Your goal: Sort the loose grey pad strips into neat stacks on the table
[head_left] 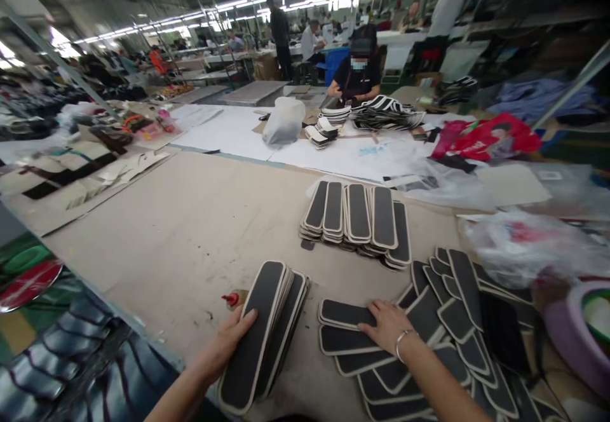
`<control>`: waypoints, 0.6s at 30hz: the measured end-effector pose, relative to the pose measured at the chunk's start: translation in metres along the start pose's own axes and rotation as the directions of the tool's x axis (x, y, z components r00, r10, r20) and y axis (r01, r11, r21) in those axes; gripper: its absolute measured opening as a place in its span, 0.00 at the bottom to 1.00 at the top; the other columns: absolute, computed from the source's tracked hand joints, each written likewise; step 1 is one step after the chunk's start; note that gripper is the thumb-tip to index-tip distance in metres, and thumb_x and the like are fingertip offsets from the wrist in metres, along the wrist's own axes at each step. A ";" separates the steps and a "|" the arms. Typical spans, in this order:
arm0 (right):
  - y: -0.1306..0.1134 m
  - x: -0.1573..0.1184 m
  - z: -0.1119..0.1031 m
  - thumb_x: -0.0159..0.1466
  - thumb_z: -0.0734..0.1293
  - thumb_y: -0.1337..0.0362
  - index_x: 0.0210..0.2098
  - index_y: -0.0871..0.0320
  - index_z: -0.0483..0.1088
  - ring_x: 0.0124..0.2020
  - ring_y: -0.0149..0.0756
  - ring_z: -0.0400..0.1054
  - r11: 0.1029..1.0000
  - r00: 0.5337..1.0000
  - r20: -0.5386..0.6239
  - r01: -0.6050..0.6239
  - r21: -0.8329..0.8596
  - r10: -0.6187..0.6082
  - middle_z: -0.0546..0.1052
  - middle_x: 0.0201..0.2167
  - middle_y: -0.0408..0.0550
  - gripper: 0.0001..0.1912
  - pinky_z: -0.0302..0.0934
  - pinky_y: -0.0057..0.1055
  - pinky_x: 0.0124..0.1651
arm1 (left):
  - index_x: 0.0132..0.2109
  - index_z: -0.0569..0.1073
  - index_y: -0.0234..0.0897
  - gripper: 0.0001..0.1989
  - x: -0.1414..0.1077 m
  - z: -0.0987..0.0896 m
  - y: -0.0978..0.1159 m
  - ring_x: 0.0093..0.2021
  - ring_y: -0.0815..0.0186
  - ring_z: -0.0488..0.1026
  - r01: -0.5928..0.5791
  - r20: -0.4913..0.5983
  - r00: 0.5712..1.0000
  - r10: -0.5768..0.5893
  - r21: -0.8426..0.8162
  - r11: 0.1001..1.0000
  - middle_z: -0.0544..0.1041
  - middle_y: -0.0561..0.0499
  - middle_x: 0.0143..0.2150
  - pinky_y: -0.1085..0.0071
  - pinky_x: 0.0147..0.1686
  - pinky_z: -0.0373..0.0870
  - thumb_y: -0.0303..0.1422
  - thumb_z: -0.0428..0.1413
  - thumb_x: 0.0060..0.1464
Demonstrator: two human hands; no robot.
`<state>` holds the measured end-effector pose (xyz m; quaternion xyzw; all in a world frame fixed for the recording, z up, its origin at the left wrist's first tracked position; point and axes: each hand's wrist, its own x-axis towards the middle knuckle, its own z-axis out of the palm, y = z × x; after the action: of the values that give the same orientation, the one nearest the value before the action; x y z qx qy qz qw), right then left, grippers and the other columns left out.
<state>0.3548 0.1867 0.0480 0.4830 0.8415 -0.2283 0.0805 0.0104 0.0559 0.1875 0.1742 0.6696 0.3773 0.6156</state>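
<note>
My left hand (227, 340) is at the left edge of a stack of long dark panels (255, 333) with pale borders and rounded corners. Its thumb lies over the top panel, while the other fingers are mostly hidden at the stack's side. To the right, my right hand (388, 325), with a bracelet at the wrist, lies with fingers apart on a dark panel (344, 313) at the left end of a loose, fanned-out pile (422, 314) of similar panels. Just behind my left hand is a small bottle with a red cap (232, 299), partly hidden by the stack.
Several neat stacks of dark panels (358, 213) stand farther back on the brown-covered table (157, 218). Plastic bags (534, 244) and a purple round container (579, 333) are at the right. A masked person (359, 72) works across the table beside striped pieces (386, 114).
</note>
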 end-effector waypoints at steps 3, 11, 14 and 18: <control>-0.008 -0.003 0.003 0.59 0.60 0.48 0.55 0.61 0.65 0.60 0.54 0.54 0.997 0.999 -0.049 0.025 0.067 -0.022 0.64 0.58 0.61 0.31 0.43 0.52 0.60 | 0.58 0.61 0.37 0.29 0.007 -0.001 -0.003 0.40 0.61 0.75 -0.028 0.068 0.997 0.022 0.086 0.996 0.77 0.47 0.45 0.67 0.39 0.71 0.46 0.53 0.53; -0.105 0.003 0.026 0.59 0.60 0.49 0.58 0.61 0.60 0.48 0.45 0.69 0.431 0.987 -0.026 -0.046 0.901 0.159 0.70 0.52 0.59 0.32 0.62 0.43 0.52 | 0.52 0.65 0.36 0.27 0.024 0.010 -0.010 0.38 0.60 0.74 -0.006 0.054 0.999 -0.007 0.236 0.972 0.77 0.47 0.42 0.67 0.38 0.70 0.49 0.52 0.51; -0.145 0.005 0.036 0.58 0.62 0.49 0.59 0.59 0.59 0.44 0.42 0.71 0.331 0.994 0.016 -0.050 0.942 0.104 0.72 0.50 0.56 0.33 0.66 0.40 0.47 | 0.49 0.67 0.35 0.25 0.032 0.007 -0.014 0.41 0.58 0.73 -0.110 0.009 0.993 0.117 0.413 0.904 0.76 0.47 0.42 0.66 0.41 0.69 0.48 0.52 0.51; -0.177 0.005 0.038 0.57 0.65 0.50 0.60 0.55 0.58 0.49 0.43 0.68 0.178 1.000 0.017 -0.014 0.984 -0.015 0.71 0.52 0.53 0.34 0.62 0.42 0.52 | 0.49 0.67 0.34 0.25 0.037 0.002 -0.018 0.45 0.57 0.72 -0.187 0.002 0.974 0.226 0.572 0.798 0.75 0.45 0.43 0.66 0.44 0.67 0.48 0.51 0.51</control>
<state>0.1988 0.0979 0.0670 0.4196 0.4985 -0.7201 -0.2384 0.0098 0.0706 0.1487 0.4092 0.7485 0.2308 0.4681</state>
